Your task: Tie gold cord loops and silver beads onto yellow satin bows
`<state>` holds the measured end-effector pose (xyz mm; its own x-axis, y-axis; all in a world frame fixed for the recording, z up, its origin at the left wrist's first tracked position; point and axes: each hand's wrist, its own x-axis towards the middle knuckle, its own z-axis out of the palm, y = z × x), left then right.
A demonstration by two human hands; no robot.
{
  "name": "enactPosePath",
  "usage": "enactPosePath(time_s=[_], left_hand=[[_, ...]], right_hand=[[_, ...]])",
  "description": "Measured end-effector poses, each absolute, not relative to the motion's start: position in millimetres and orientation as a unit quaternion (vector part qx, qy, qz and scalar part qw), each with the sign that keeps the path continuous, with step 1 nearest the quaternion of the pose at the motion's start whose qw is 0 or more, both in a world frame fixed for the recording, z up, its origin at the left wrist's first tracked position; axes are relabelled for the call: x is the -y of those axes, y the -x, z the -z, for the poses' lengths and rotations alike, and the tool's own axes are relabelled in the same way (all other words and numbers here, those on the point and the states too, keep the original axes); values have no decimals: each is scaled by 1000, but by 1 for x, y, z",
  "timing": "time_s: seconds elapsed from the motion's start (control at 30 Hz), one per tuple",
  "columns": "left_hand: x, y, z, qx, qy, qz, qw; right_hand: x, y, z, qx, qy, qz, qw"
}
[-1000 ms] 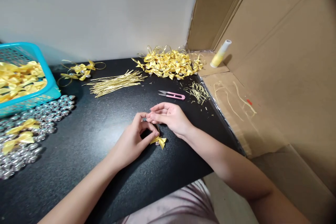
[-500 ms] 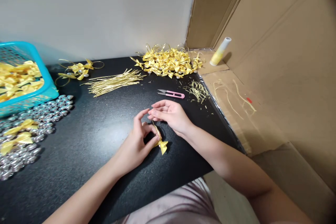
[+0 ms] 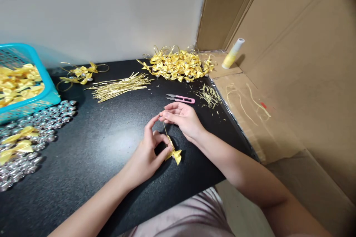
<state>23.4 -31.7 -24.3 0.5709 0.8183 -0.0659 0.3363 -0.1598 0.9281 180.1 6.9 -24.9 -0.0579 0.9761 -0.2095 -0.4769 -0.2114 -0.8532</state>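
Two grips work close together over the table [image 3: 100, 163]. Your left grip [image 3: 143, 157] is nearly closed, thumb and fingertips pinching the gold cord [image 3: 170, 141] near the yellow bow [image 3: 177, 156], while its index finger reaches up towards the other fingertips. Your right grip [image 3: 185, 119] has thumb and finger brought together at the tips, seemingly on the thin upper end of that cord, with its other fingers loosely curled; the exact contact is too small to tell.

If you pull harder with the right grip than the left pinch can hold, the cord could slide through and the bow could twist or slip out of place. The strand between your grips is thin, so a sharp tug might kink it, and a loose right pinch could let its end spring away.

The bow lies just beside your left thumb tip, to its right, and on your body's side of the right grip. Just beyond the right grip are the pink snips [image 3: 185, 99], their blades pointing left; reaching forward carelessly could bring your knuckles against them. Farther out, beyond both grips, sits the pile of bows [image 3: 178, 66].
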Motion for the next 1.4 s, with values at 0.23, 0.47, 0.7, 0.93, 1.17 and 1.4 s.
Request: enactPosePath(time_s=[0.23,0.47,0.7,0.93,1.17,1.4], left_hand=[[33,-26,22,-388,-734,-236,504],[34,-27,23,-382,-735,-234,510],[34,-24,24,-383,-740,-234,501],[33,-23,23,-402,-727,-252,497],[27,-19,21,-438,-781,-255,365],[20,-10,8,-478,-777,-309,270]], right_hand=[[-12,-186,26,315,428,-636,560],[-14,-188,28,305,419,-631,577],[-14,-191,24,305,419,-620,589],[-15,-198,13,308,413,-618,594],[-15,-197,17,320,451,-617,560],[-14,-201,11,368,460,-571,573]])
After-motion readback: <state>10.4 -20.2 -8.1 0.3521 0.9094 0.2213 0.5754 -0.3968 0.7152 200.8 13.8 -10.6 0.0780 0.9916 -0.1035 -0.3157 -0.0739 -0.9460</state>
